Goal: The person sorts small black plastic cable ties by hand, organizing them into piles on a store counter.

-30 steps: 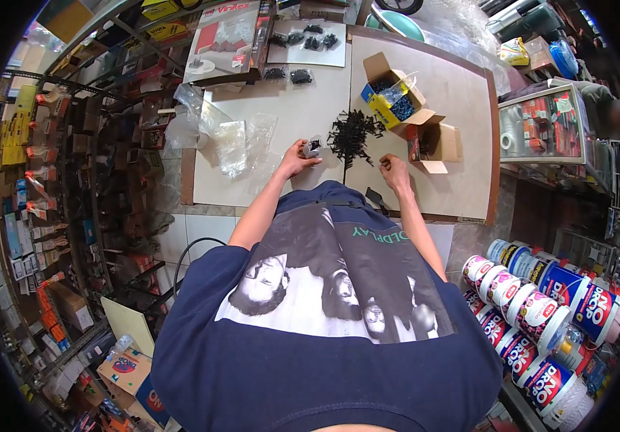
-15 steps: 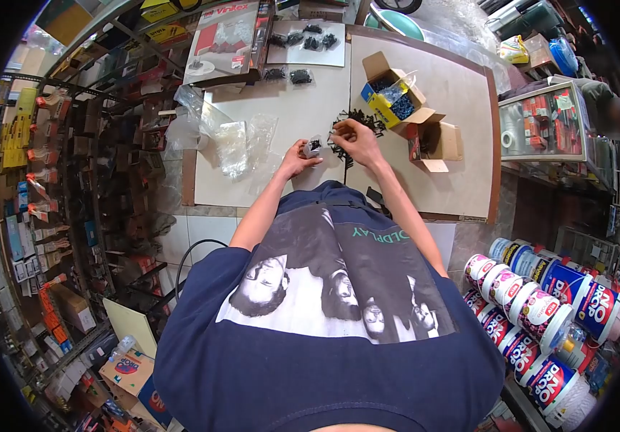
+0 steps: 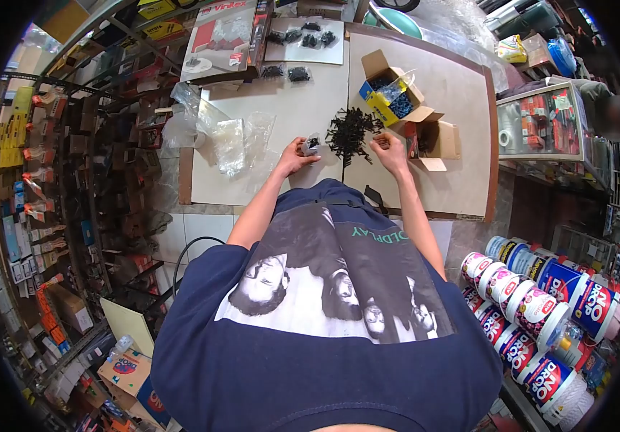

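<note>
My left hand [image 3: 295, 156] is closed round a small clear plastic bag [image 3: 311, 145] with a few dark pieces inside. On the table [image 3: 439, 79], right of that bag, lies a loose pile of black screws [image 3: 351, 133]. At the pile's right edge is my right hand [image 3: 387, 150], its fingers curled together; whatever they hold, if anything, is too small to make out. Empty clear bags [image 3: 232, 146] lie on the left part of the table. Several filled bags of black pieces [image 3: 298, 74] rest near the far edge.
An open yellow and blue box [image 3: 389, 90] of dark screws stands beyond my right hand, with an open brown box [image 3: 436, 142] beside it. A large Vinilex box [image 3: 221, 39] is at the far left. Paint buckets [image 3: 540, 309] are stacked at the lower right.
My right hand has moved right, from over the left side of the black pile to its right edge, uncovering more of the pile. My left hand still holds the bag.
</note>
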The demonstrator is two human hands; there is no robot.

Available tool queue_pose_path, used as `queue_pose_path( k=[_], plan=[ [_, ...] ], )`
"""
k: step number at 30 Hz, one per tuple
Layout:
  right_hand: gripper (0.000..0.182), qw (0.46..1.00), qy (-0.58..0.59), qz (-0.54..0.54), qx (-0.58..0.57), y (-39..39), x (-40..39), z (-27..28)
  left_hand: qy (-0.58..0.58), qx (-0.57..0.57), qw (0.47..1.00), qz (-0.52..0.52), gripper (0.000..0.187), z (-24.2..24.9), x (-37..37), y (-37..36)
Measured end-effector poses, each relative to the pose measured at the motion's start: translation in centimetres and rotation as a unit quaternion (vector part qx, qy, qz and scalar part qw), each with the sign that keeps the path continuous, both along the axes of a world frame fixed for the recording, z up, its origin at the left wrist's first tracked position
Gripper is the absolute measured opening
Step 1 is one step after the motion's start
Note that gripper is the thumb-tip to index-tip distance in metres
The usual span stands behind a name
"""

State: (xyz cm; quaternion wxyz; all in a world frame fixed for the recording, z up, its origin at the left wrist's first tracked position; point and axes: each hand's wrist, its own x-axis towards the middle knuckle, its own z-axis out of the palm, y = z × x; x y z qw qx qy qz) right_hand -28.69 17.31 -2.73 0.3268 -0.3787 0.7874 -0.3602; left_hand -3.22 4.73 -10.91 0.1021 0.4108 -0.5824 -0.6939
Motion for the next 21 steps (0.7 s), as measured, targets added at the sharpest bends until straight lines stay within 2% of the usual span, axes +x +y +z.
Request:
queue_pose_path(
  k=[5, 7, 11, 21],
  plan=[
    [0.028, 0.997, 0.050, 0.050, 0.034, 0.9, 0.7, -2.2, -0.023, -0.010, 1.000, 0.004, 0.068, 0.8, -0.1, 0.1],
    [0.032, 0.992, 0.061, 0.057, 0.091, 1.4, 1.0, -3.2, -0.027, -0.011, 1.000, 0.005, 0.068, 0.9, -0.1, 0.2],
    [0.030, 0.987, 0.113, 0.067, 0.098, 2.6, 1.2, -4.8, -0.023, 0.002, 1.000, 0.011, 0.067, 1.3, -0.1, 0.3],
    [0.030, 0.986, 0.109, 0.017, 0.128, 4.3, -0.7, -4.9, -0.014, -0.021, 1.000, 0.007, 0.063, -0.2, 0.0, 0.1]
  ],
)
